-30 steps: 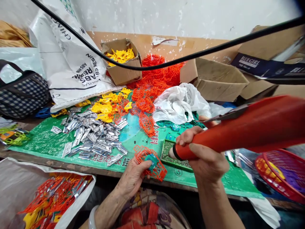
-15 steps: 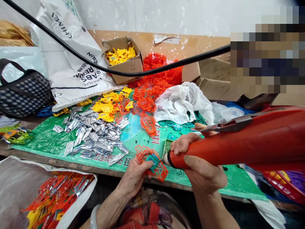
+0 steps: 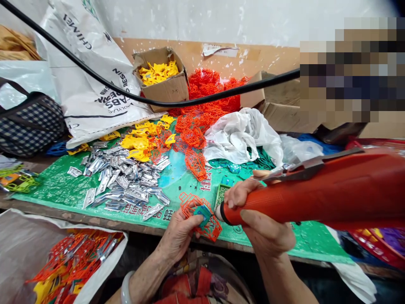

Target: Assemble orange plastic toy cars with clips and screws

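Observation:
My left hand (image 3: 179, 234) pinches an orange plastic lattice frame (image 3: 202, 217) with a small teal piece (image 3: 202, 211) set on it, at the table's near edge. My right hand (image 3: 259, 215) is wrapped round a big red power screwdriver (image 3: 316, 192) with a metal lever on top. Its tip touches the teal piece. A green tray of small parts (image 3: 223, 194) lies just behind the tool's tip.
Several silver metal pieces (image 3: 122, 181) are spread on a green mat (image 3: 57, 190). Yellow parts (image 3: 139, 141), orange frames (image 3: 205, 105), a cardboard box (image 3: 164, 82), a white bag (image 3: 243, 135) and a black cable (image 3: 126, 95) lie beyond. A sack of finished pieces (image 3: 69, 261) sits lower left.
The red tool's tip has swung left from the green tray onto the teal piece on the orange frame. My left hand keeps holding the frame.

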Motion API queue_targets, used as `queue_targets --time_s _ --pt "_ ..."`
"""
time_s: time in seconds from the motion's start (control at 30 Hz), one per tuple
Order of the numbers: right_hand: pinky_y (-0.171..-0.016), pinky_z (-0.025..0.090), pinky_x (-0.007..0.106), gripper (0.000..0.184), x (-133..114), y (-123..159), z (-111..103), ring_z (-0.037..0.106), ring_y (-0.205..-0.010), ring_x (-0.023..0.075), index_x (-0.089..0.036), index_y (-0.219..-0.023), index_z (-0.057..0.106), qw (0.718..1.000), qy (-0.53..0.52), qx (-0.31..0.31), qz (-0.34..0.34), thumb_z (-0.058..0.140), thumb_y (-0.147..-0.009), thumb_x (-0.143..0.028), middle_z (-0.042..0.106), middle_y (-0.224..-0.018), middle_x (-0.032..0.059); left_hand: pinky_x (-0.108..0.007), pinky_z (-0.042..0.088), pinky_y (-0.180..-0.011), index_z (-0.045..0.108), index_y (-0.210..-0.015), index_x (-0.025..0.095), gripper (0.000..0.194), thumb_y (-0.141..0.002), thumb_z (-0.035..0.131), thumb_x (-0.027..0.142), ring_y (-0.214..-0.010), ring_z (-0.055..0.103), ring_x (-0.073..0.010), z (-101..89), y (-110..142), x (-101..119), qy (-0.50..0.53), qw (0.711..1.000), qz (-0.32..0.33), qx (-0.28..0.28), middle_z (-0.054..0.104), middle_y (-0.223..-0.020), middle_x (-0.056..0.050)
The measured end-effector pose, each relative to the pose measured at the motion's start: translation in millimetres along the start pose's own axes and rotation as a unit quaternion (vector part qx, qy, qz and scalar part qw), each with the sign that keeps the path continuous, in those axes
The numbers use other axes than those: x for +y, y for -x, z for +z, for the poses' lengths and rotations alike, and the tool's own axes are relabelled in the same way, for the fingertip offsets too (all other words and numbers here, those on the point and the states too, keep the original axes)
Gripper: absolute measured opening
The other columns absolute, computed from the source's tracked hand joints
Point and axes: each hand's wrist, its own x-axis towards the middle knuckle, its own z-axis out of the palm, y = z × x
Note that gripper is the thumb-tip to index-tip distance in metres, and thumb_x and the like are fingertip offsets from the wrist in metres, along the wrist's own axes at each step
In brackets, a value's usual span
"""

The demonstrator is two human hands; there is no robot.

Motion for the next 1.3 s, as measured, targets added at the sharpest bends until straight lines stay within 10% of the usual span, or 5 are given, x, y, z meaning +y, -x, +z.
queue_targets --time_s 0.43,0.7,1.3 --pt "-0.069 0.052 0.038 0.047 2.4 -4.0 2.7 0.061 -0.062 0.0165 -0.03 -0.109 0.055 0.999 -0.049 0.002 0.0 0.072 -0.067 -0.02 0.062 -0.07 -0.0067 -0.017 0.04 -0.04 0.072 -0.094 0.016 0.031 -0.067 0.083 0.026 -0.053 0.054 -0.0089 1.4 1.1 4.9 -0.013 1.0 -0.003 0.011 0.065 -0.072 0.001" --pt "-0.058 0.048 0.033 0.018 12.1 -35.6 -10.6 0.057 -0.056 0.0142 -0.022 -0.071 0.061 0.992 -0.012 0.117 -0.041 0.07 -0.058 -0.015 0.062 -0.062 -0.0046 -0.019 0.04 -0.042 0.073 -0.096 0.017 0.033 -0.066 0.083 0.028 -0.057 0.056 -0.011 6.8 2.8 7.8 -0.043 0.998 -0.008 0.035 0.069 -0.075 0.0" --pt "-0.056 0.047 0.032 0.012 49.6 -39.2 -18.8 0.055 -0.058 0.0143 -0.018 -0.06 0.064 0.992 0.031 0.122 -0.002 0.076 -0.059 -0.02 0.062 -0.062 -0.0013 -0.018 0.041 -0.042 0.069 -0.099 0.016 0.039 -0.066 0.085 0.03 -0.058 0.059 -0.0111 8.8 3.1 11.0 -0.021 0.999 -0.027 0.025 0.066 -0.075 0.0"
